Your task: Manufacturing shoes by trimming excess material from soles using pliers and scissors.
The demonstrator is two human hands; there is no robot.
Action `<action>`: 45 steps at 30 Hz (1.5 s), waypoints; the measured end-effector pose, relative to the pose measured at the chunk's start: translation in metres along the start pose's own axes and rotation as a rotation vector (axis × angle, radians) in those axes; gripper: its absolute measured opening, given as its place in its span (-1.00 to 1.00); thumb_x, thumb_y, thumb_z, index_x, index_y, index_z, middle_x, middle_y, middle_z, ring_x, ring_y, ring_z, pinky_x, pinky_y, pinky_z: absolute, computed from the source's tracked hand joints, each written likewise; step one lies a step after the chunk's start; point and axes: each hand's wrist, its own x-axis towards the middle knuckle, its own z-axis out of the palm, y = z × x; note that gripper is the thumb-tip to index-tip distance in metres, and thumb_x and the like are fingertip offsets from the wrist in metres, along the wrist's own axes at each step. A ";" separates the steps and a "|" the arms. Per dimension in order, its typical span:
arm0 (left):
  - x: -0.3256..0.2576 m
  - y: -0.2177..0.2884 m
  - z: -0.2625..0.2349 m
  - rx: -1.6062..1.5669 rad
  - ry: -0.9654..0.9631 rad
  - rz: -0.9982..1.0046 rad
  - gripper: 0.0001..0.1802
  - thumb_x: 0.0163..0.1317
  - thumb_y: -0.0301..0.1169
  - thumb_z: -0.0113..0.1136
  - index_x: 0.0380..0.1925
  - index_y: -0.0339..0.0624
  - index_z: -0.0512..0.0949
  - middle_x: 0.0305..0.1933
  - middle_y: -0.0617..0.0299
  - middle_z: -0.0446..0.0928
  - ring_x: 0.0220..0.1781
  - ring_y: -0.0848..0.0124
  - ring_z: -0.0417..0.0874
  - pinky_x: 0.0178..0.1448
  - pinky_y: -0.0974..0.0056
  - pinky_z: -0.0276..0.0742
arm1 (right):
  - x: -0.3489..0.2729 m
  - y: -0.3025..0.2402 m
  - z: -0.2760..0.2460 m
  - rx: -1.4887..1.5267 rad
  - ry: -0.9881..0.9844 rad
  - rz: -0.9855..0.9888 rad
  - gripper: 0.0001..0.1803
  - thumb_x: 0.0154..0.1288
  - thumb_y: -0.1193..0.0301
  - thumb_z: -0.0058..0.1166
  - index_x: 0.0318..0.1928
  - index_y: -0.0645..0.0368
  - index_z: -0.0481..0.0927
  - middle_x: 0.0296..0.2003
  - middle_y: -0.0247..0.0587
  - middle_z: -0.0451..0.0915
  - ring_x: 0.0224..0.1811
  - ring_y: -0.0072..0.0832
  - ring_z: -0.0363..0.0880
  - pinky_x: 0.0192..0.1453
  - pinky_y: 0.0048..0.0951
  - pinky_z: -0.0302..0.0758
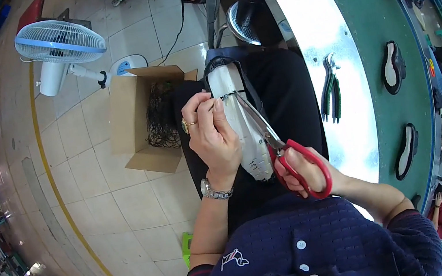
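One pale, shoe-shaped piece [248, 133] is rested on the lap [292, 91]; it is probably light and fairly stiff, best gripped by its long sides. Its long axis is aimed away from the navy shirt [319, 232], the near end angled slightly right. A dark cord [229, 95] across it appears pinched by the left fingertips, that hand [212, 136] half curled. Red-handled scissors [276, 143] are gripped by the closed right hand [305, 170].

metal and glossy plastic scissors [274, 140] at centre; shiny metal bench [324, 21], upper right; matt cardboard box [129, 112], centre left.
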 end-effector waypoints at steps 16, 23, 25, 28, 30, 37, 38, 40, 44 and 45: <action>0.087 0.021 -0.097 0.287 0.637 0.424 -0.84 0.42 -0.49 -0.01 -0.27 -0.42 0.42 -0.28 -0.01 0.54 -0.32 0.25 0.57 -0.18 0.25 0.59 | -0.011 0.010 -0.017 -0.036 0.170 -0.212 -0.78 0.21 0.39 0.33 -0.27 0.24 0.57 -0.40 -0.38 0.51 -0.40 -0.65 0.49 -0.30 -0.57 0.44; 0.024 -0.158 -0.146 1.100 -0.431 -0.088 -0.42 0.33 -0.35 0.15 0.27 -0.42 0.28 0.33 -0.23 0.32 0.28 -0.10 0.43 0.31 0.17 0.39 | -0.042 0.067 -0.133 -0.837 1.229 -0.144 -0.48 0.16 0.31 0.35 0.05 0.38 0.55 -0.18 0.03 0.66 -0.26 -0.37 0.67 -0.14 -0.35 0.58; 0.020 -0.127 -0.107 0.876 -0.440 -0.142 -0.32 0.37 -0.26 0.11 0.36 -0.36 0.15 0.41 -0.22 0.19 0.38 -0.11 0.29 0.39 0.15 0.29 | -0.056 0.095 -0.168 -1.019 1.340 -0.097 -0.44 0.14 0.27 0.37 0.07 0.36 0.56 -0.14 0.05 0.65 -0.26 -0.27 0.68 -0.12 -0.30 0.58; 0.020 -0.055 -0.057 0.246 -0.389 0.003 -0.22 0.44 0.00 -0.09 0.46 -0.29 0.04 0.50 -0.16 0.08 0.54 -0.08 0.05 0.53 0.10 0.04 | -0.060 0.114 -0.188 -1.134 1.406 0.036 -0.48 0.20 0.27 0.30 0.08 0.37 0.56 -0.08 0.09 0.62 -0.11 -0.16 0.64 0.04 -0.21 0.53; 0.020 -0.031 -0.027 0.171 -0.533 0.358 -0.33 0.43 0.00 -0.10 0.39 -0.21 0.26 0.51 0.01 0.14 0.56 0.05 0.06 0.55 -0.04 -0.14 | -0.049 0.100 -0.188 -1.232 1.432 -0.063 -0.58 0.27 0.34 0.20 0.07 0.33 0.58 -0.07 0.08 0.62 0.04 -0.09 0.57 0.16 -0.16 0.45; 0.047 0.022 0.068 0.280 -0.721 0.578 -0.51 0.28 -0.10 0.19 0.10 -0.15 0.57 0.15 0.03 0.55 0.32 0.00 0.41 0.40 -0.03 0.23 | 0.059 0.036 -0.178 -1.159 1.303 -0.203 -0.28 0.25 0.13 0.23 0.29 0.28 0.35 -0.03 0.25 0.51 0.04 0.02 0.54 0.07 -0.14 0.49; 0.062 0.025 0.074 0.290 -0.755 0.563 -0.42 0.23 -0.01 0.22 0.11 -0.18 0.55 0.13 0.00 0.55 0.20 -0.03 0.50 0.32 0.05 0.35 | 0.063 0.035 -0.179 -1.144 1.297 -0.184 -0.30 0.26 0.15 0.20 0.29 0.27 0.34 -0.02 0.24 0.50 0.03 0.02 0.53 0.07 -0.13 0.49; 0.094 0.023 0.083 0.167 -0.953 0.346 -0.37 0.19 -0.01 0.28 0.13 -0.21 0.55 0.07 -0.01 0.59 0.09 0.07 0.58 0.22 0.16 0.44 | 0.071 0.045 -0.191 -1.142 1.308 -0.239 -0.37 0.29 0.26 0.12 0.31 0.26 0.32 -0.03 0.24 0.49 -0.07 0.05 0.54 0.03 -0.11 0.49; 0.147 0.002 0.106 0.075 -1.117 0.156 -0.47 0.21 -0.08 0.28 0.12 -0.12 0.58 -0.17 0.03 0.66 -0.19 0.22 0.66 -0.07 0.20 0.50 | 0.051 0.039 -0.208 -0.897 1.117 -0.214 -0.38 0.33 0.34 0.01 0.36 0.30 0.27 -0.10 0.10 0.60 -0.14 -0.09 0.61 0.00 -0.29 0.50; 0.152 0.004 0.111 0.075 -1.133 0.121 -0.51 0.25 -0.12 0.24 0.09 -0.15 0.59 -0.25 0.01 0.66 -0.23 0.20 0.67 -0.11 0.18 0.51 | 0.046 0.042 -0.222 -0.472 1.019 -0.202 -0.38 0.36 0.30 0.04 0.35 0.31 0.29 -0.12 -0.10 0.64 -0.16 -0.37 0.61 -0.02 -0.45 0.48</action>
